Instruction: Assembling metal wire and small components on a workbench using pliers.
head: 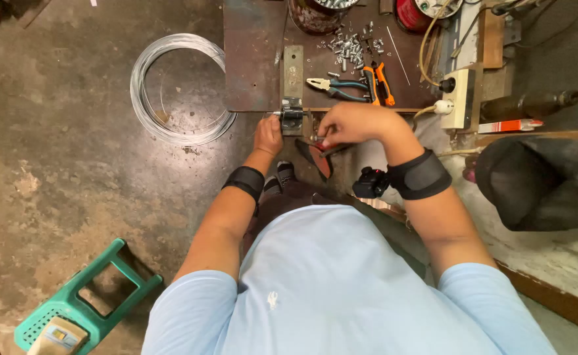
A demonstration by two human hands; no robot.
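Head view: two hands are seen at one small black metal bench vise point(291, 116) fixed to the near edge of a rusty brown steel worktop point(253, 59). Left hand point(268, 135) is clenched beside the vise; right hand point(349, 123) is closed on something too hidden to tell. Two pliers point(334, 87), one orange cutter point(380, 83), lie pointing left and up. One wire coil point(180, 89) rests on stained concrete floor point(59, 151).

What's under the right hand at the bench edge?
Under the right hand a dark handle and a reddish curved piece stick out below the workbench edge. The fingers cover whatever they pinch, so I cannot tell what it is.
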